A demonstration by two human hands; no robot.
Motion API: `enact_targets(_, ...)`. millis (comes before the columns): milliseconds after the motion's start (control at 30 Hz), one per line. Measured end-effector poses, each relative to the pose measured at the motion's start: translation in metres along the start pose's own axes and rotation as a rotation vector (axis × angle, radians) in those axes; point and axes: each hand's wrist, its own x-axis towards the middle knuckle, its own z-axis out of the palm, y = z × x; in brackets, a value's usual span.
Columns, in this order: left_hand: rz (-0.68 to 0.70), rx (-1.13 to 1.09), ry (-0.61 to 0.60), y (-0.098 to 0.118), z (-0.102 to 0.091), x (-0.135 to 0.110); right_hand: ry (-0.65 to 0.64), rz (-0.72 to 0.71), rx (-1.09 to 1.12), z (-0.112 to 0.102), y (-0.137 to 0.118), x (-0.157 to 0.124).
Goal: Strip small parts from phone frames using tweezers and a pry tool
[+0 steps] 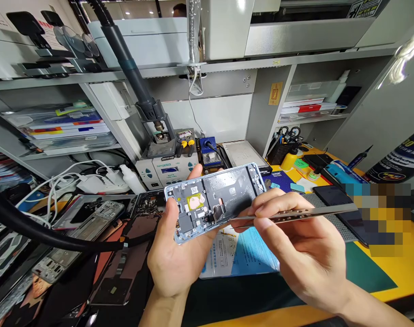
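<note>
Held tilted up in my left hand [179, 259] is an opened phone frame [232, 188], light blue at its edge, its inner side facing me. My thumb presses its left end and fingertips show behind its upper edge. On the frame's left part sits a circuit board with a yellow-edged patch [195, 201]. My right hand [292, 245] pinches metal tweezers [305, 214] with holes along the handle. Their tips reach the lower edge of the frame, beside a small dark flap [219, 212]; whether they grip it I cannot tell.
Several taken-apart phones [81, 240] lie on the left, under a thick black hose [74, 240]. Behind are a rework station [169, 170] and a soldering unit [209, 152]. A dark phone [343, 213], a yellow bottle [289, 159] and a spray can [397, 159] stand or lie on the right.
</note>
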Motion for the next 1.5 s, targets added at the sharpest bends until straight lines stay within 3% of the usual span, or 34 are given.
enact_targets(233, -0.014, -0.013, 0.018, -0.0016, -0.0015, -0.0011, 0.022, -0.008, 0.068, 0.0008, -0.0054, 0.0010)
enact_targets(433, -0.058, -0.024, -0.025, -0.0001, 0.0005, -0.0031, -0.118, -0.041, 0.041, 0.0000, -0.0038, -0.0029)
enact_targets(1500, -0.102, 0.006, -0.070, 0.0017, -0.0064, -0.0072, -0.114, -0.062, 0.006, 0.0000, -0.0013, -0.0020)
